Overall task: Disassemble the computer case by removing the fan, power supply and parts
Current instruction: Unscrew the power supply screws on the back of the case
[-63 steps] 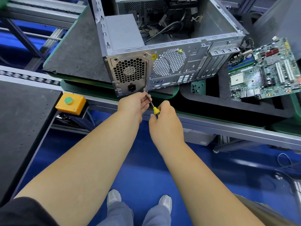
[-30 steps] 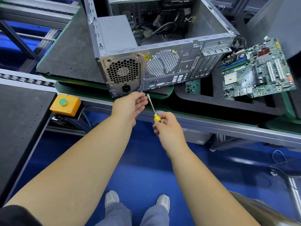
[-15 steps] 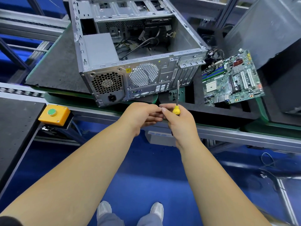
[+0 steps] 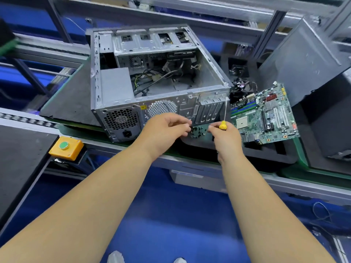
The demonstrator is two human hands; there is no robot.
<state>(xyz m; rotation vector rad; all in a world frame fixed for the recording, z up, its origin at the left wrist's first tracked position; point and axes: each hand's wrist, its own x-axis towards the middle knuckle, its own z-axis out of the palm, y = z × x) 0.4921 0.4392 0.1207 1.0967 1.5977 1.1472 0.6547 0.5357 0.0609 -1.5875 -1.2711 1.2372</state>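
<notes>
An open grey computer case (image 4: 207, 73) lies on its side on a dark pad, its rear panel facing me. The power supply (image 4: 115, 86) sits in its near left corner, its vent grille (image 4: 121, 119) on the rear panel. Loose cables lie inside. My right hand (image 4: 225, 135) grips a yellow-handled screwdriver (image 4: 222, 125), shaft pointing up. My left hand (image 4: 167, 128) hovers just left of it with fingertips pinched together; whether it holds a screw I cannot tell. Both hands hang over a small green tray (image 4: 199, 130) with dark screws.
A green motherboard (image 4: 266, 118) rests tilted in a black foam tray (image 4: 266, 150) to the right, with a black fan and wires (image 4: 241, 86) behind it. A grey side panel (image 4: 303, 59) leans at far right. A yellow box with green button (image 4: 65, 148) sits on the conveyor edge.
Both hands left the power supply's lower screw and moved right to the green tray. The screwdriver swung from pointing at the case to upright. The camera tilted up.
</notes>
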